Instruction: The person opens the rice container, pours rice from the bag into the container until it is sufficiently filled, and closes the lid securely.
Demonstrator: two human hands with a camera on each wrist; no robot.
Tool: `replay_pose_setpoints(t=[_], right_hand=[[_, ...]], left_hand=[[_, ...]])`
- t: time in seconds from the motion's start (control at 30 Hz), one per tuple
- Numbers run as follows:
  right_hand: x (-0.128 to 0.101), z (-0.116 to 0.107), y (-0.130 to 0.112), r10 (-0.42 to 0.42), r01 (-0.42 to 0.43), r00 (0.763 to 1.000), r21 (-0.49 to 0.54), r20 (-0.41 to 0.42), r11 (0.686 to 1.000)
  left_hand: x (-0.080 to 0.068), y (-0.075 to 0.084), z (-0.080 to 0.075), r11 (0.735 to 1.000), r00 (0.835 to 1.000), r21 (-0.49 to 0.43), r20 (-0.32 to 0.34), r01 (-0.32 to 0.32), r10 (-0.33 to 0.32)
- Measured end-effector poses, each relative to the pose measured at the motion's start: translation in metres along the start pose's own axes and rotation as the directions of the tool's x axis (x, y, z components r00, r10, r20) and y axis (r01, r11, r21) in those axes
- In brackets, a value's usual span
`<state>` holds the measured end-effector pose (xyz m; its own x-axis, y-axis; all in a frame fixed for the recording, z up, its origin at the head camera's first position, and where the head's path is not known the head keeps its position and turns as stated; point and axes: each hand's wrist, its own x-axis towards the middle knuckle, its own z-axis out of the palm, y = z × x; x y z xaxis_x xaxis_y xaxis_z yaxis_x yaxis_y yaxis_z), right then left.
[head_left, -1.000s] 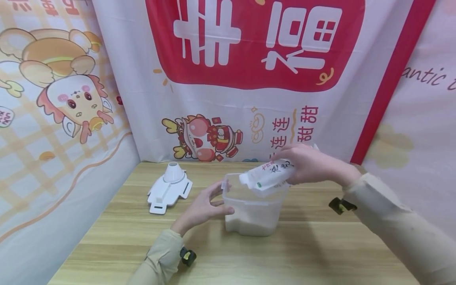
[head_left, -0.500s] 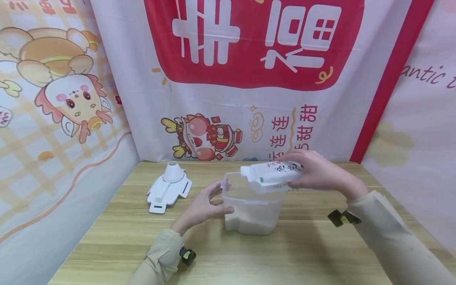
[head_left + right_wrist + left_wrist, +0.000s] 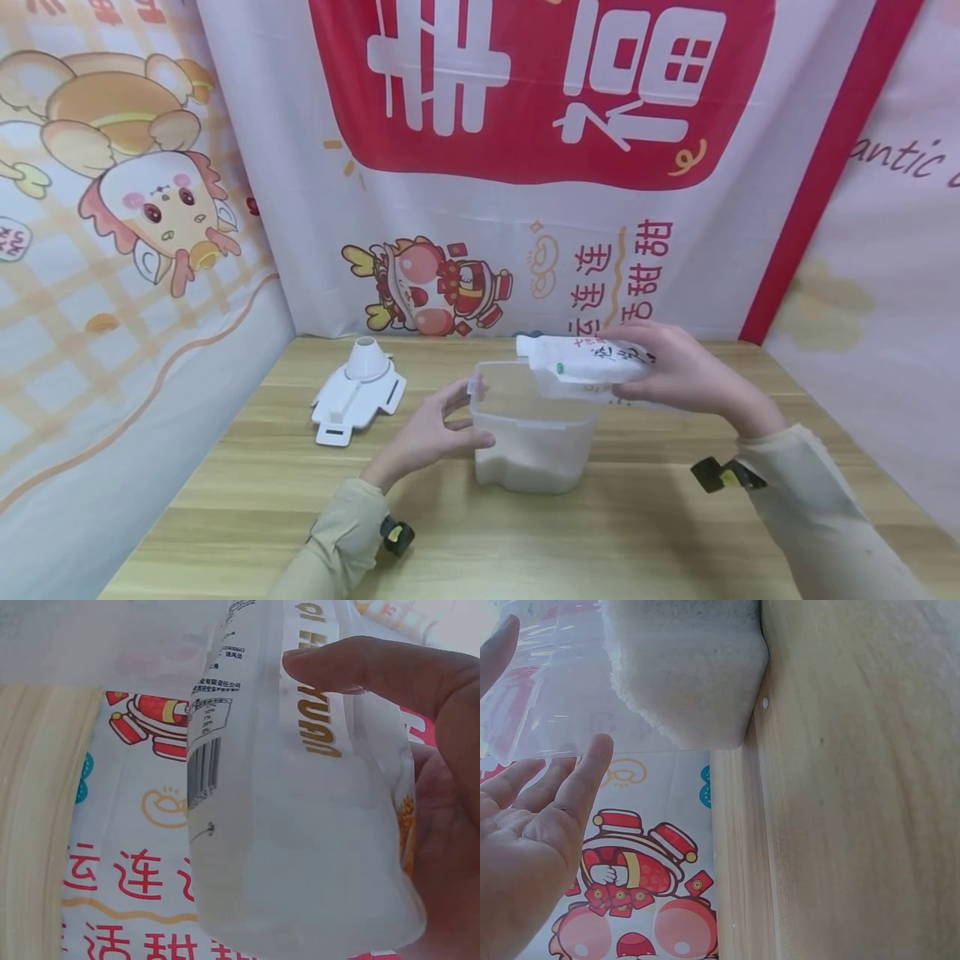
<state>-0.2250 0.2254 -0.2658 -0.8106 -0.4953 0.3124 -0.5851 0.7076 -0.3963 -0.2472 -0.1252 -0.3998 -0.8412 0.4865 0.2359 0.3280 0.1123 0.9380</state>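
Observation:
A clear plastic container (image 3: 536, 433) stands on the table, part filled with white rice (image 3: 690, 675) piled in a slope. My left hand (image 3: 438, 429) spreads at its left side, thumb at the front and fingers by the left rim. In the left wrist view those fingers look nearly straight, with tips at the clear wall. My right hand (image 3: 671, 371) grips a white printed plastic rice bag (image 3: 581, 362) between thumb and fingers. The bag lies almost level above the container's right part, its spout-like end pointing left. How much rice the bag holds I cannot tell.
A white lid with a cone-shaped spout (image 3: 360, 387) lies on the wooden table (image 3: 262, 508), left of the container. One stray grain (image 3: 765, 703) sits near the container's base. Printed cloth hangs behind and along both sides.
The right hand has moved a little right and down, turning the bag from a leftward-down tilt to nearly level. Its spout end has risen out of the container's mouth. The left hand stays put.

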Motion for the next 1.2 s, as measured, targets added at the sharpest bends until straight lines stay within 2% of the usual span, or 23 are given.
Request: replay_pose_setpoints(t=[0.27, 0.53, 0.77, 0.97, 1.2], right_hand=[[0.001, -0.001, -0.002, -0.009, 0.009, 1.000, -0.028, 0.000, 1.000], [0.001, -0.003, -0.010, 0.029, -0.029, 1.000, -0.074, -0.002, 0.997], [0.003, -0.006, -0.016, -0.027, 0.023, 0.999, -0.138, -0.032, 0.990], [0.003, -0.008, -0.014, -0.018, 0.013, 0.999, -0.122, -0.035, 0.992], [-0.003, -0.019, -0.008, 0.002, -0.009, 0.997, -0.090, -0.083, 0.996]], left_hand=[[0.000, 0.001, -0.001, 1.000, 1.000, 0.006, 0.005, -0.020, 0.020], [-0.001, 0.003, 0.000, 1.000, 1.000, -0.020, 0.005, -0.016, 0.016], [0.000, 0.001, 0.000, 1.000, 1.000, 0.002, -0.006, -0.005, 0.005], [0.001, 0.000, 0.000, 1.000, 1.000, 0.007, -0.004, -0.013, 0.013], [0.001, 0.000, 0.000, 1.000, 1.000, 0.011, -0.002, -0.023, 0.023]])
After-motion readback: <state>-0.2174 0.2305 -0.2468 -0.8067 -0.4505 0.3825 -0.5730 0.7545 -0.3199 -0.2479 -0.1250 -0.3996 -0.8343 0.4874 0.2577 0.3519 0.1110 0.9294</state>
